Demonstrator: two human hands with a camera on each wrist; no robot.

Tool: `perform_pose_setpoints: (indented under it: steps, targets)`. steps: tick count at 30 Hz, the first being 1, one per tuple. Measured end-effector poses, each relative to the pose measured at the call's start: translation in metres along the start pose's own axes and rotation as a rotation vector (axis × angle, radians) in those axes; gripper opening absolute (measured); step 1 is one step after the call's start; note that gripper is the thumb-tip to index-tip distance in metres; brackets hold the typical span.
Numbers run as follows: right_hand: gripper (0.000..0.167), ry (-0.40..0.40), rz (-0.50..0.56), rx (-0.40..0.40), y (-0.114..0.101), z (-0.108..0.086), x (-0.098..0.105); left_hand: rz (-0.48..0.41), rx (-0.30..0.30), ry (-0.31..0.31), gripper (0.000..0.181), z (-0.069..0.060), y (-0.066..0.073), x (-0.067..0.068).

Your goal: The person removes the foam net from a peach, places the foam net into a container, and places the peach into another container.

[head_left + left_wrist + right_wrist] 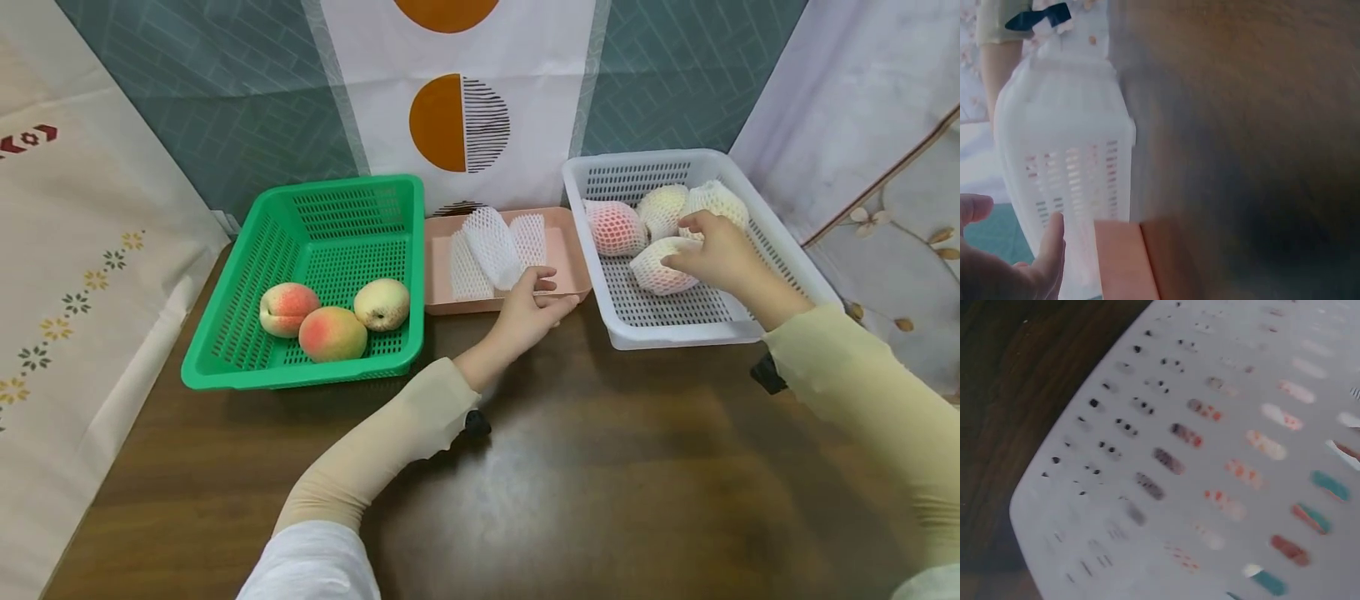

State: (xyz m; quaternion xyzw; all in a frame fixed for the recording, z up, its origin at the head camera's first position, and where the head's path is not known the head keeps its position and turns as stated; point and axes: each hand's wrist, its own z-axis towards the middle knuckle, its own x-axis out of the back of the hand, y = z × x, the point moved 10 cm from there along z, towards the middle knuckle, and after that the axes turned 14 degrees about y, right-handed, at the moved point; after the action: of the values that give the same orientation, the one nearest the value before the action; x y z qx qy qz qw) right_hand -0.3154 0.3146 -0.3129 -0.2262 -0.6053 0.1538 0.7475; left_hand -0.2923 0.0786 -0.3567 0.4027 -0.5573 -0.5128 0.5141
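Note:
In the head view the right hand (pixel 720 257) is over the white basket (pixel 652 335), thumb and fingers spread around a net-wrapped fruit (pixel 660 268); whether it touches the fruit is unclear. Three more wrapped fruits lie behind and beside that one, one in pink net (pixel 615 228). The left hand (pixel 525 315) is above the front edge of the pink tray (pixel 465 307), its fingers loosely bent with nothing between them. White foam nets (pixel 491 250) lie in the tray. In the left wrist view the left hand (pixel 1016 265) shows beside the white basket (pixel 1075 131).
A green basket (pixel 416 275) on the left holds two reddish peaches (pixel 332 334) and a pale yellow one (pixel 382 304). The brown table (pixel 525 483) extends in front. Patterned cloth (pixel 247 83) hangs behind, and light curtains stand on both sides.

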Motion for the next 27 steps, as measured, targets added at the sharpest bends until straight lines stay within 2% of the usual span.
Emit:
perform_pose_setpoints:
  steps: [3,6,11,15,19,24,27]
  targets:
    - [0.068,0.010,-0.012,0.005,0.006,-0.001,-0.004,-0.067,0.082,-0.022,0.053,-0.003,-0.008,-0.012]
    - [0.068,0.030,-0.037,0.004,0.013,-0.001,-0.007,-0.129,0.138,-0.034,0.054,-0.005,-0.011,-0.023]
    - [0.068,0.050,-0.072,0.024,0.018,-0.004,-0.012,-0.211,0.183,-0.063,0.059,-0.007,-0.013,-0.038]
    - [0.068,0.055,-0.094,0.054,0.017,-0.004,-0.016,-0.284,0.215,-0.056,0.065,-0.008,-0.013,-0.044]
    - [0.071,0.054,-0.163,0.101,0.015,-0.003,-0.020,-0.311,0.202,-0.064,0.067,-0.007,-0.008,-0.047]
    - [0.078,0.017,-0.227,0.118,0.016,-0.002,-0.027,-0.288,0.146,-0.089,0.063,-0.007,0.001,-0.049]
    - [0.079,0.016,-0.244,0.129,0.014,-0.001,-0.029,-0.277,0.134,-0.089,0.062,-0.005,0.002,-0.050]
